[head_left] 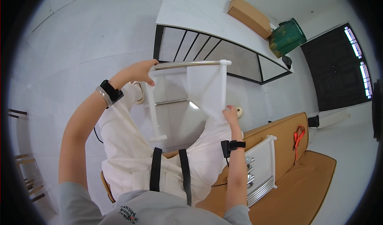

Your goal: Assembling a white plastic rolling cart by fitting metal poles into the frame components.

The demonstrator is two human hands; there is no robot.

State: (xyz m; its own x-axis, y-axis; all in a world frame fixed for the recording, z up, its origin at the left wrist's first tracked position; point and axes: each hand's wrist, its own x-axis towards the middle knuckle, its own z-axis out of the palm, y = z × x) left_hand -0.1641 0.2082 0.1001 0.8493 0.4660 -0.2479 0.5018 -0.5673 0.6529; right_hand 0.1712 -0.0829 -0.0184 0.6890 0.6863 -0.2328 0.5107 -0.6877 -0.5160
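Observation:
Between my knees stands a partly assembled rack with a white side panel (208, 87), a white post on the left and silver metal tubes (187, 65) across the top and lower down. My left hand (140, 72) grips its upper left corner, thumb on the near side and fingers around the end of the top tube. At the panel's near right edge, my right hand (231, 116) is closed on the white rim with fingertips pinched together. Part of the rack's lower right side is hidden by my right hand and leg.
A brown sofa (315, 177) at right holds another white panel (265, 157), several metal tubes (261, 191), shiny metal parts (250, 171) and an orange strap (297, 139). Ahead, a white-topped table (199, 9) bears a cardboard box (249, 16) and a green bag (288, 37). Stool legs (30, 181) show at left.

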